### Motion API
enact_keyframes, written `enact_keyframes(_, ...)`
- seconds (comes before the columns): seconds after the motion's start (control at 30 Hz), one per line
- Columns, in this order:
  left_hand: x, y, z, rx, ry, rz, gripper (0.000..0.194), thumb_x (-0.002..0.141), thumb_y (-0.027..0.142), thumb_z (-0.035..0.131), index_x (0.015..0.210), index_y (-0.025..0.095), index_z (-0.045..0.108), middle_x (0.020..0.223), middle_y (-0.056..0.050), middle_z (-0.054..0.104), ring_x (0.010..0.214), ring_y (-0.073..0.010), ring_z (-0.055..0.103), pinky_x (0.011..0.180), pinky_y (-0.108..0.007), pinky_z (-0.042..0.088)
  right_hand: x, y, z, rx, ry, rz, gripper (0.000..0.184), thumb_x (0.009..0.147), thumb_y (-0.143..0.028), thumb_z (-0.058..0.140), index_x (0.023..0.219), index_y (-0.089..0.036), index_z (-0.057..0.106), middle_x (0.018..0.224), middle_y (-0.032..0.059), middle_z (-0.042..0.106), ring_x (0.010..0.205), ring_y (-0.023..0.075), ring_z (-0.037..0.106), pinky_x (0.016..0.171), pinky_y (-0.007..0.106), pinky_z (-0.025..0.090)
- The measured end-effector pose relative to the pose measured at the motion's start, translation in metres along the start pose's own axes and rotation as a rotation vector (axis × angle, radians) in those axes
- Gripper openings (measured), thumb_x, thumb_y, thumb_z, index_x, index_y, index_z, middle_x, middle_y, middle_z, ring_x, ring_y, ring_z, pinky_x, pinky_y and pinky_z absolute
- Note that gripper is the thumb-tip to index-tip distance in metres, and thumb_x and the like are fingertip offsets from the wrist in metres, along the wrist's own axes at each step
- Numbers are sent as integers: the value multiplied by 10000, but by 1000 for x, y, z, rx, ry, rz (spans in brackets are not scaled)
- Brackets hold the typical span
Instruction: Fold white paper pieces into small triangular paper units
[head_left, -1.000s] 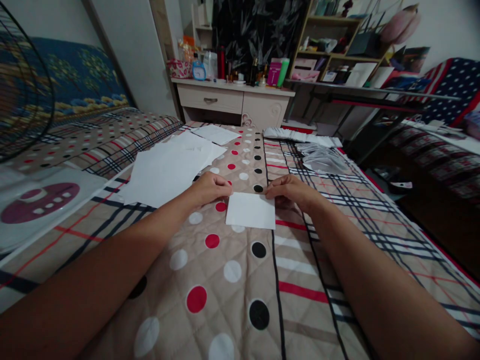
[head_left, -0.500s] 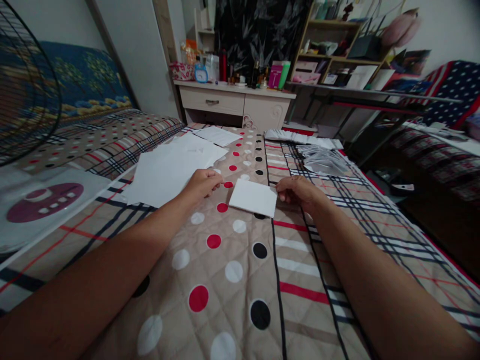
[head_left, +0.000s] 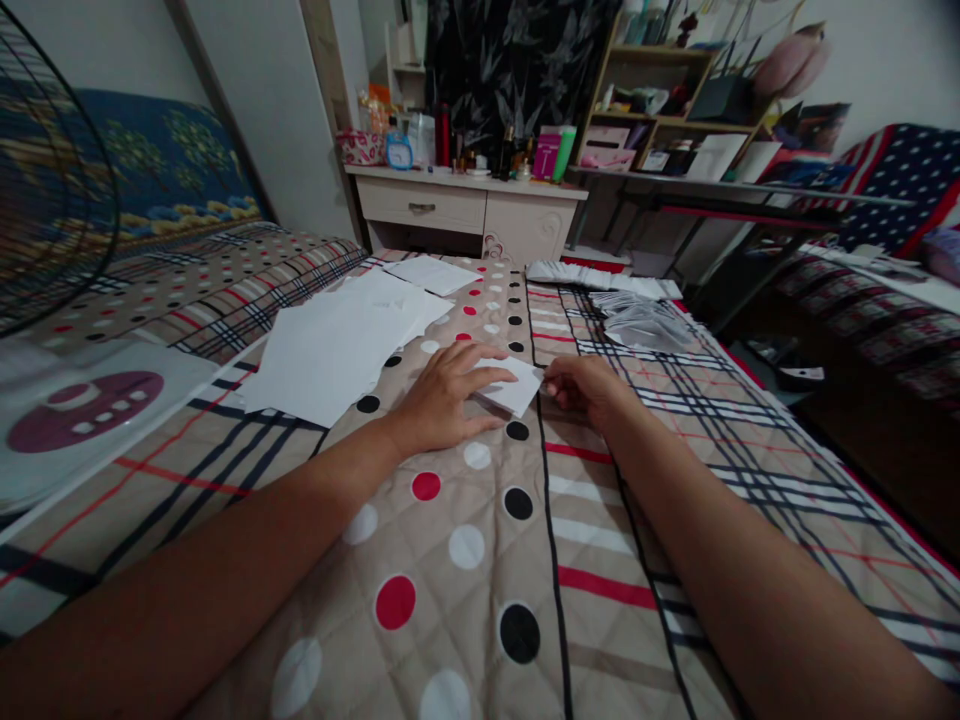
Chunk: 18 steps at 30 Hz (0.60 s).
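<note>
While my right hand (head_left: 589,388) pinches the small white paper rectangle (head_left: 521,388) by its right-hand corner, near the centre of the frame, seemingly for control, my left hand (head_left: 442,400) spreads over its other side, fingers apart, perhaps to steady it; large white paper sheets (head_left: 330,345) lie left of centre, likely leaving me room.

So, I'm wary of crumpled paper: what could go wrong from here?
The small white paper might twist or crease: the right hand seems to pinch only its right corner, while the left hand spreads over its left part. The quilted bedcover underneath looks soft, so pressing there could bend the paper unevenly. The large white sheets overlap near the left wrist, so a careless sweep might shift them.
</note>
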<state>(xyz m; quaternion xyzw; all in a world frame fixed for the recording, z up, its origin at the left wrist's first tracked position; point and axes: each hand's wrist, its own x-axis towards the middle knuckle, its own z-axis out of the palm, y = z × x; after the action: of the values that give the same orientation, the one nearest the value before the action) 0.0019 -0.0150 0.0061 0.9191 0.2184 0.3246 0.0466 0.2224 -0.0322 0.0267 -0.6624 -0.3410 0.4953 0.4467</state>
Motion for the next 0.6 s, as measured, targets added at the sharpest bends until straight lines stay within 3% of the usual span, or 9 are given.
enact_keyframes(0.37, -1, -2, 2, 45, 68, 35, 230, 786, 296, 743, 995, 214, 694, 1212, -74, 647, 1152, -253, 556, 968, -429, 398, -2, -2, 4, -51, -27, 44, 137, 663, -117, 550, 529, -134, 570, 400, 7, 549, 311, 65, 408, 328, 168, 330)
enact_keyframes(0.6, -3, -5, 3, -19, 111, 4, 296, 743, 366, 787, 983, 214, 704, 1153, -68, 675, 1097, -236, 592, 960, -425, 411, -4, -3, 4, -54, -57, 41, 114, 645, -122, 560, 533, -144, 559, 389, 12, 537, 329, 74, 408, 333, 173, 322)
